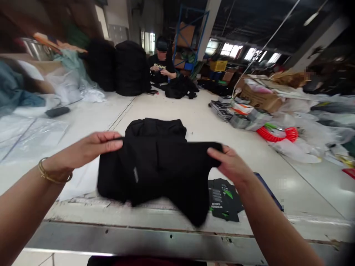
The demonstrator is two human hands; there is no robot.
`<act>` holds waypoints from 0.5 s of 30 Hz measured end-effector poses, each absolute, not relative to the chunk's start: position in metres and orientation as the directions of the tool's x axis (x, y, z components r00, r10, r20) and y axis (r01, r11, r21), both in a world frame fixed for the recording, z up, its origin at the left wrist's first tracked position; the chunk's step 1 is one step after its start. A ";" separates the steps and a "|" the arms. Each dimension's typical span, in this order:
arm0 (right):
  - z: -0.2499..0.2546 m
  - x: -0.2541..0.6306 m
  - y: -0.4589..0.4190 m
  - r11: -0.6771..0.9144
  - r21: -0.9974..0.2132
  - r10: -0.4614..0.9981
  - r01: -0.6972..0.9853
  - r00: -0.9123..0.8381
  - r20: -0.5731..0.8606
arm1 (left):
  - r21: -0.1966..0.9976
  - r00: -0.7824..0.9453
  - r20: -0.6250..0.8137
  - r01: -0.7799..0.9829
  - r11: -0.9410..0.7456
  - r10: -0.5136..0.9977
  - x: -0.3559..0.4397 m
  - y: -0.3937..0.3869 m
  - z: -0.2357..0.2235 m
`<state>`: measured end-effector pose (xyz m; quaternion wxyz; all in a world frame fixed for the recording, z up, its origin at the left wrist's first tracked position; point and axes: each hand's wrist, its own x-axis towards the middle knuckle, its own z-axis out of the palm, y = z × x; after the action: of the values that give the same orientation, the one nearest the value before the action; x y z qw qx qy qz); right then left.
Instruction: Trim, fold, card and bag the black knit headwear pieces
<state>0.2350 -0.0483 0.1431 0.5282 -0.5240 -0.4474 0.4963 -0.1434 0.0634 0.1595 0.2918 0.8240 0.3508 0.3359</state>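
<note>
1. The left hand (90, 149) is pinching the upper left edge of a black garment (155, 170), with its fingers closed on the cloth. A thin gold bracelet (54, 172) is sitting on that wrist.
2. The right hand (230, 165) is gripping the garment's opposite upper corner between thumb and fingers, so the cloth is stretching between both hands.
3. The garment is hanging directly below and between the hands, its lower edge blurred and drooping over the table's near side. A small grey reflective label (135, 174) is showing on its left half.
4. A folded black cloth bundle (155, 127) is lying just behind the held garment.
5. Black printed cards with green marks (223, 199) are lying under the right hand, beside a blue-edged flat item (267, 190).
6. The white work table (83, 210) is carrying all this, its metal front edge (138, 238) running across the lower frame.
7. At upper centre, a seated co-worker (162, 61) is handling something among black bundles (131, 68).
8. To the right, a red coiled air hose (280, 135) is lying near cardboard boxes (257, 94), while plastic sheeting (33, 133) is spreading along the left side.
</note>
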 end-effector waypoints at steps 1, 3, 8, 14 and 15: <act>0.147 0.234 -0.046 0.053 -0.996 0.983 -0.071 0.179 0.039 | 0.758 0.536 0.317 0.352 -0.549 0.782 -0.141 0.062 0.167; 0.152 0.235 -0.047 0.203 -0.978 0.943 -0.057 0.281 0.179 | 0.774 0.534 0.334 0.314 -0.549 0.777 -0.134 0.055 0.176; 0.106 0.243 -0.079 0.079 -0.969 0.924 0.236 0.348 0.160 | 0.475 0.633 0.456 0.421 -0.773 0.625 -0.136 0.023 0.139; 0.000 0.220 -0.151 -0.256 -0.869 0.966 0.423 0.082 -0.245 | 0.392 0.777 0.111 0.539 -0.745 0.620 -0.168 -0.049 0.036; -0.008 0.215 -0.161 -0.282 -0.864 0.958 0.417 0.065 -0.281 | 0.385 0.777 0.083 0.552 -0.739 0.624 -0.173 -0.060 0.026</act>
<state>0.2145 -0.1610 -0.0081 0.3022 -0.6641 -0.5175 0.4470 -0.1727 -0.0603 0.0256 0.1720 0.9268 0.3173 0.1039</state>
